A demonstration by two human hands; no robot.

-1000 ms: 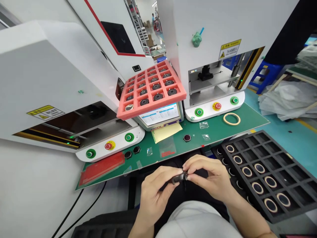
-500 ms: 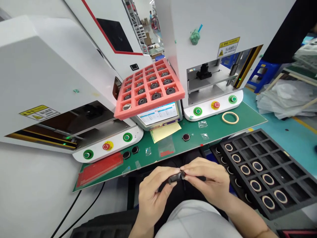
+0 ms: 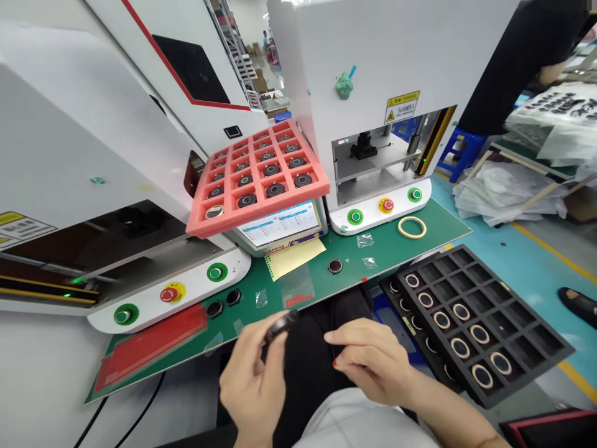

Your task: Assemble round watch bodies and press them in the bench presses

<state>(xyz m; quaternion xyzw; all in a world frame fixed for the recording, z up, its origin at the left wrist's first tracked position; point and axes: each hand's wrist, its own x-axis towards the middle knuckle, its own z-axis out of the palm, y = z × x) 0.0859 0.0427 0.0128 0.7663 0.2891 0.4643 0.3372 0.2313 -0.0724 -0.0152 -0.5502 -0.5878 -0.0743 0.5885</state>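
Observation:
My left hand grips a black round watch case between thumb and fingers, tilted on edge and a little blurred. My right hand is apart from it, with fingers bent and a small red piece at the fingertips. What that piece is, I cannot make out. On the green bench top beyond lie two dark watch cases side by side and another dark round case. A clear sheet with small red tabs lies at the bench's front edge.
A pink foam tray of round parts rests on a monitor between two white press machines. Black trays with ringed parts stand at right. Red strips and a cream ring lie on the bench. A person's foot shows at far right.
My hands have come apart. The left hand has moved left with the watch case, while the right hand has let go of it and shows a red piece at its fingertips. The view has turned right.

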